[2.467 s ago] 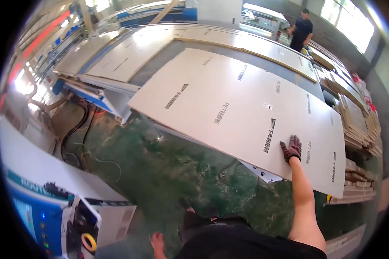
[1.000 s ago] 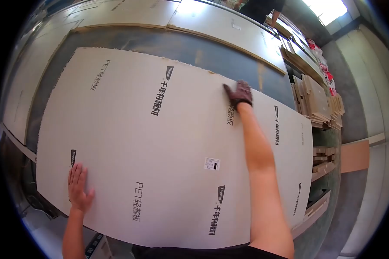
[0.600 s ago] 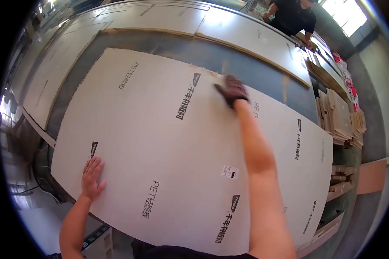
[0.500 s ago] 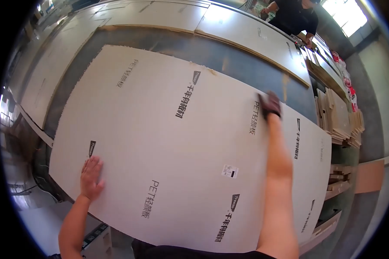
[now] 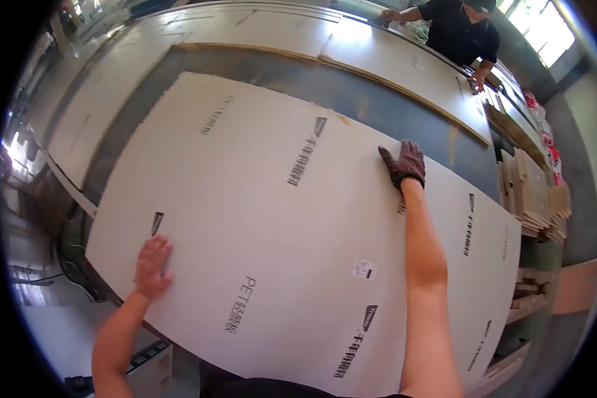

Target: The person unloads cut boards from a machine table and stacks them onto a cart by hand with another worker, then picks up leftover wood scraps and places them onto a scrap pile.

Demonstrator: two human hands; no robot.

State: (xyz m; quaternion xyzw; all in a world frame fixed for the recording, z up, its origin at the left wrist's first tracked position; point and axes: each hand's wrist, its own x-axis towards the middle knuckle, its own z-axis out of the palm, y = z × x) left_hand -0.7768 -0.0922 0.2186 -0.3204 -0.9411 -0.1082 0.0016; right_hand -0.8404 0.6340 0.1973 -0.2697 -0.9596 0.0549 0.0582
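A large pale board (image 5: 259,205) with rows of printed black lettering lies flat before me, its far left edges rough and ragged. My bare left hand (image 5: 154,267) rests flat on its left part, fingers together and stretched out, just below a printed logo. Toward the far edge, my right hand (image 5: 404,164) presses down on the surface with fingers spread, in a dark dotted work glove. A small white label (image 5: 364,269) sticks to the board, left of my right forearm. Neither hand grips anything.
A grey tabletop (image 5: 259,71) shows beyond the board. Long panels (image 5: 398,69) lie along its far side, where another person (image 5: 461,33) stands. Stacked cut boards (image 5: 529,192) stand at the right. A white box (image 5: 149,371) sits low at the left.
The view has shifted, so the board appears slightly farther right. My right hand has moved a little left over the board and its fingers have spread. My left hand stays at about the same spot.
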